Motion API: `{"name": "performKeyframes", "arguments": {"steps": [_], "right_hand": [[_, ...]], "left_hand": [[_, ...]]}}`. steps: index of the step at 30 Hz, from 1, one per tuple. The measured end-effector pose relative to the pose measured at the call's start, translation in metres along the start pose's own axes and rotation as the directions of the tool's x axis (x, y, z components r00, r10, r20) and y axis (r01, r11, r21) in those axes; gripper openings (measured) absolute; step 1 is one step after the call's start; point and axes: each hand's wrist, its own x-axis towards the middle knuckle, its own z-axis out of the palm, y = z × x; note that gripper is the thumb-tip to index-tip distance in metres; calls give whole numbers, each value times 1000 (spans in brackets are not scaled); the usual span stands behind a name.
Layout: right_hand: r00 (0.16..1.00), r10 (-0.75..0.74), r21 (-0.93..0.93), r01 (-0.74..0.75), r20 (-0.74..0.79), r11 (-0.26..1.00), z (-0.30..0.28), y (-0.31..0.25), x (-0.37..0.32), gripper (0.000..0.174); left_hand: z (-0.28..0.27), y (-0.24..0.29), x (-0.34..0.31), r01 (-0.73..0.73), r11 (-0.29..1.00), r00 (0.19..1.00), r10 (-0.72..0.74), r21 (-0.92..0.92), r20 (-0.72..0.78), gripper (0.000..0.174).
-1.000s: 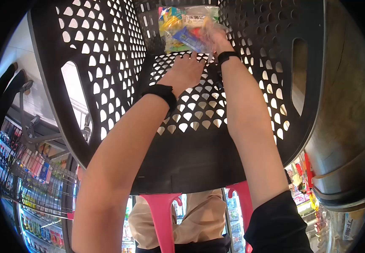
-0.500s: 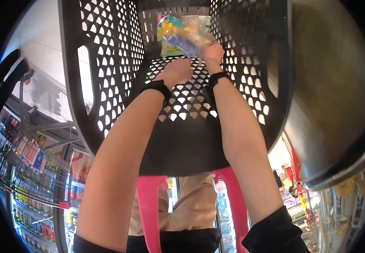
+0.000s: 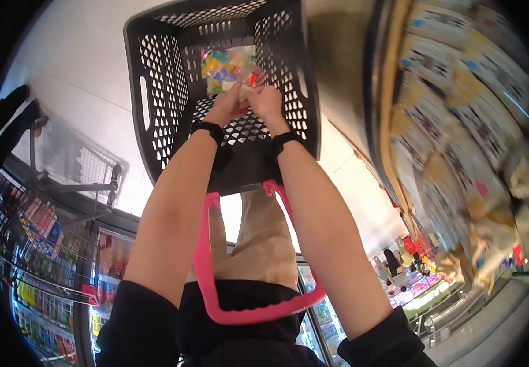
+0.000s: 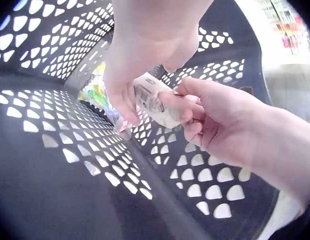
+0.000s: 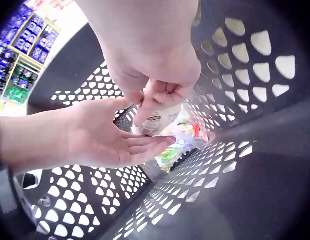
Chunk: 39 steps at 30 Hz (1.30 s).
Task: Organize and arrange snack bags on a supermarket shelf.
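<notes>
L hand (image 5: 100,132): palm open, fingers near-straight along wht packet (image 4: 145,92); thumb grip unclear, can't tell. Packet btwn hands, inside blk basket (image 3: 243,168), nr see-thru bag (image 3: 218,64) of colourful items. R hand (image 4: 225,117): thumb + index pinch packet, other fingers curled. Risk: packet slips if R pinch eases, L fingers lying flat; thin wrap may tear if pulled unevenly. L wrist cam gives packet print; R wrist cam, L palm; head cam alone, pink handle (image 3: 206,269).
</notes>
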Motion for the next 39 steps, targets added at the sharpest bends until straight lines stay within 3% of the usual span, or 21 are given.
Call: {"name": "performKeyframes", "arguments": {"steps": [1, 3, 4, 5, 6, 8, 9, 10, 11, 12, 15, 18, 23, 25, 27, 31, 34, 35, 36, 37, 39], "right_hand": [[996, -80, 20, 79, 39, 997, -5, -5, -13, 35], [969, -197, 311, 143, 148, 940, -7, -9, -32, 24], [963, -243, 161, 223, 119, 962, -23, -22, -48, 24], [953, -286, 6, 286, 97, 958, -38, -34, -68, 23], [949, -261, 77, 251, 177, 965, -44, -35, -77, 23], [911, -222, 214, 153, 346, 965, -53, -34, -93, 23], [901, -262, 123, 234, 345, 965, -56, -29, -98, 24], [888, -304, 31, 313, 345, 949, -60, -23, -104, 24], [871, -353, -64, 396, 341, 916, -65, -19, -105, 24], [856, -370, -172, 451, 360, 876, -84, -26, -124, 24], [809, -424, -204, 533, 406, 821, -129, -29, -169, 29], [800, -526, -151, 580, 288, 800, -160, -8, -207, 28], [824, -557, -36, 563, 109, 826, -198, 21, -308, 28], [814, -572, -24, 577, 97, 817, -199, 34, -338, 31], [778, -623, -81, 628, 78, 774, -187, 54, -360, 33], [704, -710, -30, 709, 0, 704, -183, 68, -388, 40], [657, -749, 10, 752, -91, 659, -186, 72, -396, 43], [695, -711, 72, 719, -106, 691, -188, 70, -398, 47], [729, -675, 133, 684, -114, 717, -195, 66, -400, 50], [759, -641, 191, 650, -118, 735, -203, 61, -401, 54], [760, -638, 238, 647, -123, 724, -220, 57, -400, 56]], "left_hand": [[3, 5, -10, -16, 997, 999, 19, -74, 41, 53], [-3, 1, -24, -22, 977, 992, 47, -213, 115, 47], [-18, -6, 0, 18, 967, 975, 39, -254, 218, 39], [-15, -2, -22, -93, 980, 982, 120, -177, 149, 35], [-7, 9, -48, -202, 975, 974, 210, -90, 87, 30], [-6, 16, -62, -218, 975, 976, 218, 37, -3, 44], [-6, 19, -67, -216, 971, 974, 221, 101, -47, 52], [-9, 21, -81, -242, 856, 954, 295, 458, -47, 58], [-12, 31, -93, -238, 618, 926, 376, 749, -16, 64], [-21, 28, -86, -203, 421, 908, 419, 884, 9, 69], [-41, 30, -114, -273, 230, 899, 408, 934, 162, 65], [-60, 36, -133, -254, 382, 941, 310, 889, 136, 61], [-52, 36, -201, -276, 670, 946, 315, 689, 74, 38], [-41, 35, -231, -401, 713, 915, 345, 575, 211, 34], [-23, 35, -270, -366, 798, 924, 252, 478, 286, 31], [0, 26, -322, -276, 926, 830, 94, 258, 550, 36], [29, 15, -360, -200, 966, 630, -3, 166, 777, 45], [40, 11, -377, -169, 969, 576, -50, 178, 816, 47], [51, 7, -392, -149, 964, 613, -85, 220, 786, 45], [64, 2, -403, -147, 961, 561, -113, 233, 820, 48], [90, -10, -431, -190, 915, 812, -57, 356, 581, 67]]}}
